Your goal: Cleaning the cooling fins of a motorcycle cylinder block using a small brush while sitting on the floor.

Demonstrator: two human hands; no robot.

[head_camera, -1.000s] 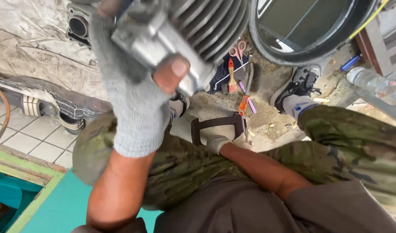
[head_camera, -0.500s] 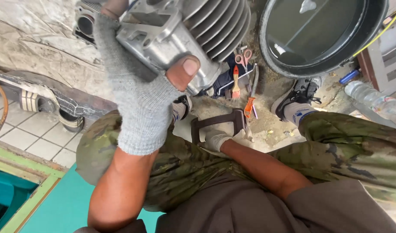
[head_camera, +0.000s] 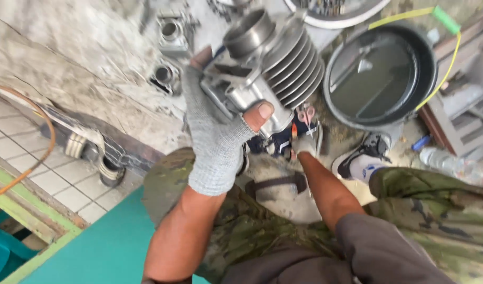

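Head view, looking down over the person's lap to the ground. Left hand (head_camera: 220, 131), in a grey knit fingerless glove, is closed around a finned metal engine cylinder (head_camera: 267, 68); bare thumb pressed against the lower flange, fingers wrapped behind the body. The cylinder is held up off the ground, close to the camera, at upper centre of the view, tilted, with its open bore facing up and left and the cooling fins toward the right. Right hand (head_camera: 306, 144), also gloved, is stretched down to the ground below the cylinder, at a small cluster of hand tools (head_camera: 303, 123) that includes red-handled scissors and an orange-handled tool; fingers appear curled among them, but whether they grip anything cannot be told from here. Just right of the cylinder, a round black basin (head_camera: 381, 79) sits on the ground, with dark liquid inside. A yellow cable (head_camera: 445, 58) with a green end runs over the basin's rim. A shoe (head_camera: 365, 158) rests below the basin, and a clear plastic bottle (head_camera: 449, 164) lies at the right edge. Metal engine parts (head_camera: 167, 52) lie on the rough concrete at upper left. Camouflage trousers (head_camera: 436, 210) cover both knees; an orange hose (head_camera: 38, 158) curves across the tiled floor at left.
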